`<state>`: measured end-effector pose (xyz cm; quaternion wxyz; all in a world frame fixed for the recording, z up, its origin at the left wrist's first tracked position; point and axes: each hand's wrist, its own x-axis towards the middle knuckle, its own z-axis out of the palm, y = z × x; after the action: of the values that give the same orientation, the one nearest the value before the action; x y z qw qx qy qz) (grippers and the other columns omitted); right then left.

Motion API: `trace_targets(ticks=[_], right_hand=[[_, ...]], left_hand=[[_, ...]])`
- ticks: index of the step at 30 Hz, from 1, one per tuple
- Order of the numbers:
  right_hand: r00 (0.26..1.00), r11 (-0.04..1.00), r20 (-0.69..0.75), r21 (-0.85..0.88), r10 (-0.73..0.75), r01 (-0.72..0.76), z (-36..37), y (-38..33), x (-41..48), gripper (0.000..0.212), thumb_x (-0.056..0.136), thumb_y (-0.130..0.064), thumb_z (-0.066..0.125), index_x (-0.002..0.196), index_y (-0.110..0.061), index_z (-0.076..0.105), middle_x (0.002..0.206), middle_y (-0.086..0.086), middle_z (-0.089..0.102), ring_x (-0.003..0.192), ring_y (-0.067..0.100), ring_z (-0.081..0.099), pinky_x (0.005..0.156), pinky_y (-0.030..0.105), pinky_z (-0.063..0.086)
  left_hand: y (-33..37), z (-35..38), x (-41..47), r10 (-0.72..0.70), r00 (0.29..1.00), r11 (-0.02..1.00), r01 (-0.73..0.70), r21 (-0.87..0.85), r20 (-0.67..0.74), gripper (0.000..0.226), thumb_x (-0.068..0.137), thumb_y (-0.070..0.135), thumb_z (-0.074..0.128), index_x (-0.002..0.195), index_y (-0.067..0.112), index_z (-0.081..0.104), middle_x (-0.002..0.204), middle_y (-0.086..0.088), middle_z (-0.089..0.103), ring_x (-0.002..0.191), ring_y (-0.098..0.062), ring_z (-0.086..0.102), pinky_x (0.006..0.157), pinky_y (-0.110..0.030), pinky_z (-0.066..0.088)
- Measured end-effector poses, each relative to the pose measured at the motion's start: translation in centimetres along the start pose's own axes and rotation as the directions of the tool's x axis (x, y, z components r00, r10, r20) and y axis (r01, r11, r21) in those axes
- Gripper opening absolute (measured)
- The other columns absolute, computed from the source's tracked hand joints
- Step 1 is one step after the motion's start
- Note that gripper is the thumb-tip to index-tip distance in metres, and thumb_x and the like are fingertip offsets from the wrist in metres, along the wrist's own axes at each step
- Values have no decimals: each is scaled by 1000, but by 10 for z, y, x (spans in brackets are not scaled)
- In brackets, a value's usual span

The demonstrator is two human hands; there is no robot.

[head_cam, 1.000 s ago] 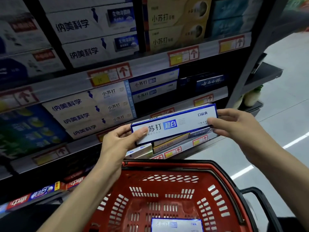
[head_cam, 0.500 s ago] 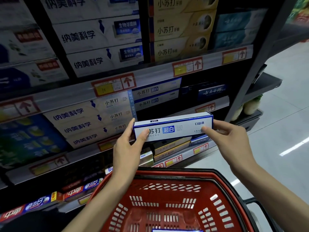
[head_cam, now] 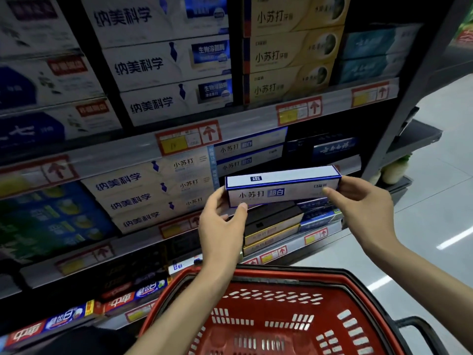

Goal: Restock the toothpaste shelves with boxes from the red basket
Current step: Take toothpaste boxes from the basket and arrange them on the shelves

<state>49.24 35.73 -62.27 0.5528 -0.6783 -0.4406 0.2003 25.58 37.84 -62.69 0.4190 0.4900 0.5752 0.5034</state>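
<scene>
Facing the shelves [head_cam: 128, 149], with the basket [head_cam: 268, 307] below both hands, the person holds the box [head_cam: 279, 190] level between them: left hand [head_cam: 220, 226] pinching its left end, right hand [head_cam: 363, 203] its right. Likely light, stiff card with slick print; end grips suit sliding it in flat.

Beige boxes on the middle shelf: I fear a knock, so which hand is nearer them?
Left. The left hand grips the white box just right of the beige boxes; the right hand holds its other end, farther right.
</scene>
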Motion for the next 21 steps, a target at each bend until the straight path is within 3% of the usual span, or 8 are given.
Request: trace_targets(ticks=[3, 6, 12, 16, 21], right_hand=[[998, 1000, 61, 24, 7, -8, 4, 6, 26, 34, 89, -16, 78, 121, -19, 72, 103, -10, 77, 99, 5, 73, 92, 32, 57], [987, 997, 159, 76, 19, -31, 10, 12, 46, 40, 92, -9, 72, 130, -18, 63, 112, -7, 76, 106, 8, 71, 90, 28, 53], [962, 986, 254, 99, 105, -134, 21, 25, 71, 41, 94, -2, 65, 130, -15, 50, 116, -2, 73, 98, 2, 69, 83, 21, 47], [936, 984, 329, 82, 125, -160, 34, 28, 84, 62, 92, 0, 66, 148, -16, 45, 137, -1, 62, 126, 15, 59, 105, 30, 45], [901, 979, 396, 23, 175, -200, 49, 25, 94, 89, 84, -18, 72, 161, -17, 28, 160, 3, 40, 146, 21, 40, 122, 43, 33]], left_hand=[[5, 10, 2, 11, 999, 1000, -11, 8, 31, 54, 96, 17, 69, 144, 32, 48, 145, 12, 55, 133, -8, 51, 114, -35, 43], [6, 19, 7, -3, 996, 1000, 2, 10, 89, 58, 97, 19, 68, 145, 35, 39, 151, 11, 48, 138, -12, 45, 115, -39, 39], [3, 35, 28, -25, 992, 999, 22, 25, 127, 70, 100, 20, 64, 158, 31, 27, 154, 13, 35, 131, -7, 45, 97, -23, 38], [-3, 45, 40, -65, 991, 998, 62, 31, 118, 76, 100, 17, 63, 161, 21, 20, 157, 8, 24, 146, -15, 36, 105, -26, 36], [-9, 49, 45, -111, 991, 992, 106, 69, 73, 78, 99, 24, 64, 162, 27, 18, 168, 7, 16, 154, -20, 24, 123, -49, 28]])
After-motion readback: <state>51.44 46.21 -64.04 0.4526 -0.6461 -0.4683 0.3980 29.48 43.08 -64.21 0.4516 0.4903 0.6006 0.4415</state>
